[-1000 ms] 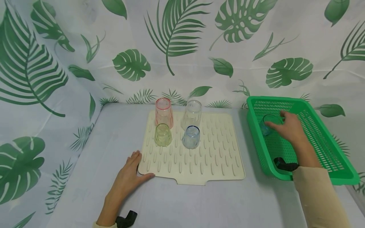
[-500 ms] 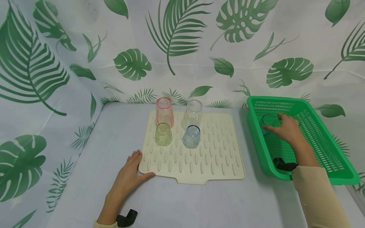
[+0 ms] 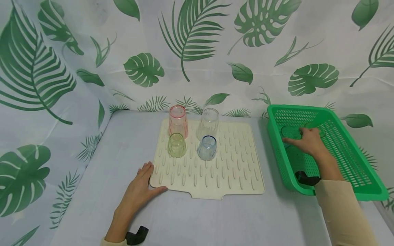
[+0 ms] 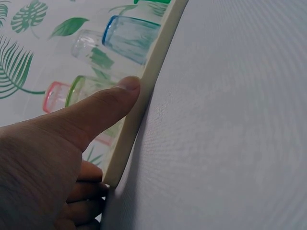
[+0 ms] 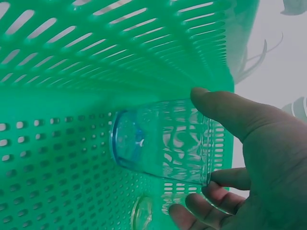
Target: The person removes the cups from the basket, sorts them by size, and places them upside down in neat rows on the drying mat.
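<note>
My right hand (image 3: 311,141) is down inside the green basket (image 3: 338,136). Its thumb and index finger pinch the upper rim of a blue-tinted drinking glass (image 5: 160,143), whose thick blue end is toward the basket floor. A second glass (image 5: 142,213), greenish, is partly visible beyond it. My left hand (image 3: 138,188) rests at the near-left corner of a cream draining mat (image 3: 234,171), thumb along the front edge and fingers along the side. On the mat stand a pink glass (image 3: 178,121), a clear glass (image 3: 208,123), a small green glass (image 3: 176,145) and a small blue glass (image 3: 207,148), narrower ends up.
The basket's slotted walls rise around my right hand. Pale cloth covers the table (image 3: 184,218), and a leaf-printed sheet (image 3: 209,44) hangs behind and to the left. A black wrist mount (image 3: 137,235) sits on my left wrist.
My right hand has shifted slightly left within the basket, and the glass rim at its fingers has moved with it. A second rim now shows behind the hand. My left hand stays put.
</note>
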Available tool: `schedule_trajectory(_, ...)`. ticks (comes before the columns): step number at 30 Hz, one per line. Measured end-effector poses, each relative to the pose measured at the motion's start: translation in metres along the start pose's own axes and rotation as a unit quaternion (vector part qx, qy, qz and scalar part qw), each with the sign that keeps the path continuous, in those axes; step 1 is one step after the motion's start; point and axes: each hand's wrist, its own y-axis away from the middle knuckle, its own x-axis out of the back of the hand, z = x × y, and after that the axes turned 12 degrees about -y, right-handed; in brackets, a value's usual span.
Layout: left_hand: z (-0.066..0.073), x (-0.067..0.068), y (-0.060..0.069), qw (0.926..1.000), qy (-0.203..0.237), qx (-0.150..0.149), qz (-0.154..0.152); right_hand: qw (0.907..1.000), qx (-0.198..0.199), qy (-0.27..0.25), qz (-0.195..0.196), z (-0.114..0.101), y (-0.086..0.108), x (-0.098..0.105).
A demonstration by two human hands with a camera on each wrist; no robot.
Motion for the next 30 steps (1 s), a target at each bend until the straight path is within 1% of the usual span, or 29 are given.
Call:
schedule_trajectory(6,0.0,-0.001,0.002,1.0,0.001,0.003,-0.002,0.9999,-0.009,-0.003,-0.006,0.001,0.002,0.0)
schedule_trajectory(12,0.0,-0.002,0.002,1.0,-0.001,0.003,-0.004,0.9998,-0.004,-0.017,-0.01,0.0,0.003,0.0)
schedule_trajectory(17,0.0,-0.001,0.001,1.0,-0.003,0.001,-0.004,0.9992,-0.005,-0.038,0.011,-0.002,0.006,0.001)
schedule_trajectory(21,-0.001,0.0,0.0,1.0,0.002,0.0,-0.005,0.9978,-0.015,-0.057,0.029,-0.007,0.013,0.003)
schedule_trajectory(27,-0.002,-0.001,0.001,0.9999,0.014,-0.002,-0.006,0.9932,-0.023,-0.091,0.069,-0.012,0.025,0.006)
schedule_trajectory(30,-0.002,-0.001,0.001,0.9999,0.012,-0.005,-0.005,0.9891,-0.019,-0.113,0.093,-0.014,0.03,0.006)
